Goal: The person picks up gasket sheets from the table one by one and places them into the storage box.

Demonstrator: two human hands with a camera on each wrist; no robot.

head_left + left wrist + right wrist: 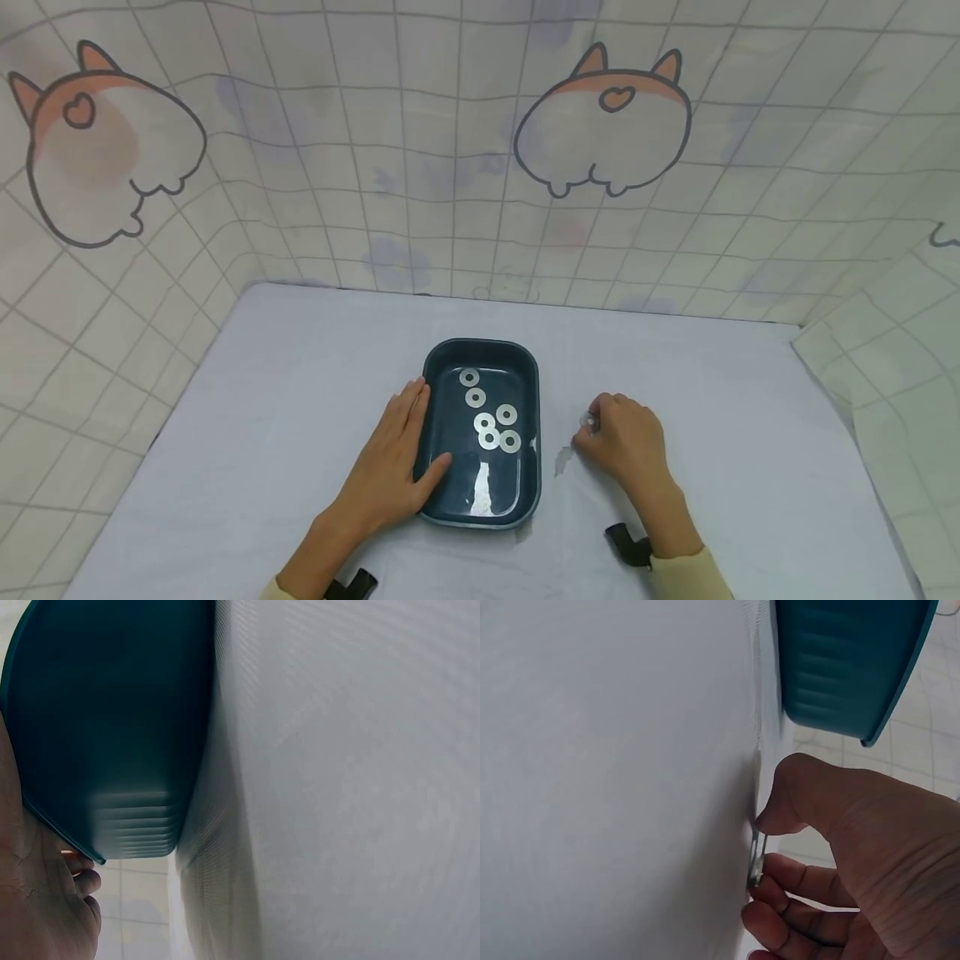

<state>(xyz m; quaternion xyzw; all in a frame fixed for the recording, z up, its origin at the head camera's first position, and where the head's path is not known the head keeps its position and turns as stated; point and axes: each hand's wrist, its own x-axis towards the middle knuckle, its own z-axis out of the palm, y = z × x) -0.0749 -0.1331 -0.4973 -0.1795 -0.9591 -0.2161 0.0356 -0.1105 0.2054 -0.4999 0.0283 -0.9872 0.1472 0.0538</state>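
A dark teal tray (450, 492) stands on the white-covered table with several flat metal washers (506, 414) inside it. My left hand (386, 462) rests along the tray's left rim, fingers straight and the thumb reaching over the edge. To the right of the tray, my right hand (626, 437) pinches a washer (757, 859) between thumb and fingers, at the cloth surface. The held washer is seen edge-on in the right wrist view and its far side is hidden by the fingers. In the left wrist view, the tray's side wall (127, 712) is next to the left palm.
A white cloth (300, 358) with some wrinkles covers the table. Small greyish patches (562, 460) mark the cloth between tray and right hand. Behind and at the sides hangs a checked curtain (420, 167) with cartoon prints.
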